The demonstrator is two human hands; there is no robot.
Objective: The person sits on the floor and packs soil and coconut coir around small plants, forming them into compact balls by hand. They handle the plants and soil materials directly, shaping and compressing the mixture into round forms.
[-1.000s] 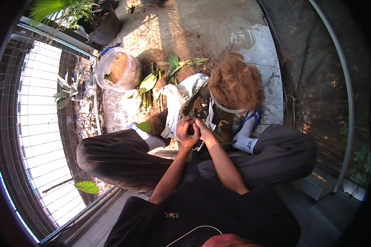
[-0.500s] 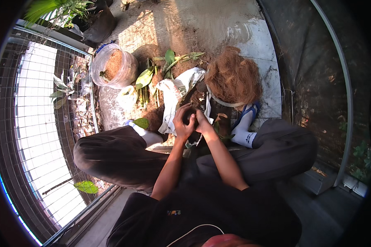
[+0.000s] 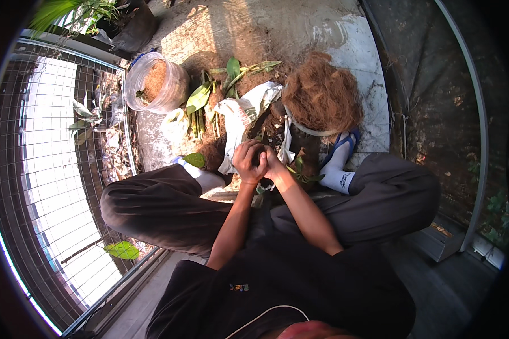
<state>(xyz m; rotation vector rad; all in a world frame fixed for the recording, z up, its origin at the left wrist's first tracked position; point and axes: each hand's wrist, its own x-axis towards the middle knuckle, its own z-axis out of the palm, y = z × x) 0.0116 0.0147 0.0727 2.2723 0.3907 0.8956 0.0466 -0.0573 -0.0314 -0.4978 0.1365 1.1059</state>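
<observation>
One shaggy heap of reddish-brown fibre (image 3: 322,90) tops a round, pale-rimmed pot (image 3: 316,133), just right of the white sack (image 3: 236,120). The sack is crumpled and lies spread on the floor, faint green print on its sunlit side, its edges creased and folded. Left of the sack, beyond some leaves, stands a clear round tub (image 3: 178,90) with loose tan fibre inside. Those leaves (image 3: 198,100), long and green, lie just left of the sack. At the sack's near edge, the left hand (image 3: 249,163) and right hand (image 3: 274,164) cup together, touching; their fingers hide whatever may be between them. Dark, crumbly soil (image 3: 275,125), flecked with pale bits, shows within the sack's folds.
</observation>
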